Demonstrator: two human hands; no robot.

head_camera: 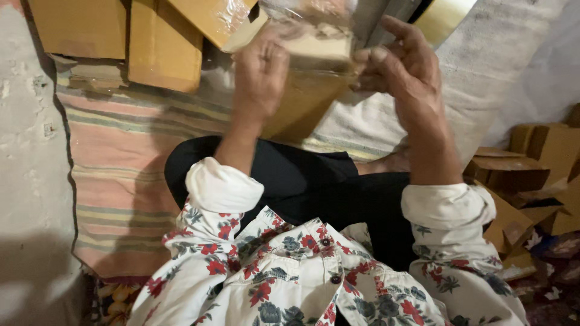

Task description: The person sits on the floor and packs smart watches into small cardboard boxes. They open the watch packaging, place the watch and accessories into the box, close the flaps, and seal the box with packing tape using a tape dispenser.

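I sit cross-legged in black trousers and a floral shirt with the sleeves rolled up. My left hand (261,75) and my right hand (403,67) are raised in front of me. Together they grip a clear plastic bag (314,27) with a pale, flat, boxy item inside it. The left hand holds the bag's left side and looks blurred. On the right edge, the fingers of the right hand pinch the bag. Under the bag a tan cardboard box (302,105) leans on the floor.
Several cardboard boxes (121,36) stand at the top left. A striped rug (121,163) covers the floor by a rough grey wall (27,151). A roll of tape (441,18) shows at the top. Small brown folded cartons (525,175) lie heaped at the right.
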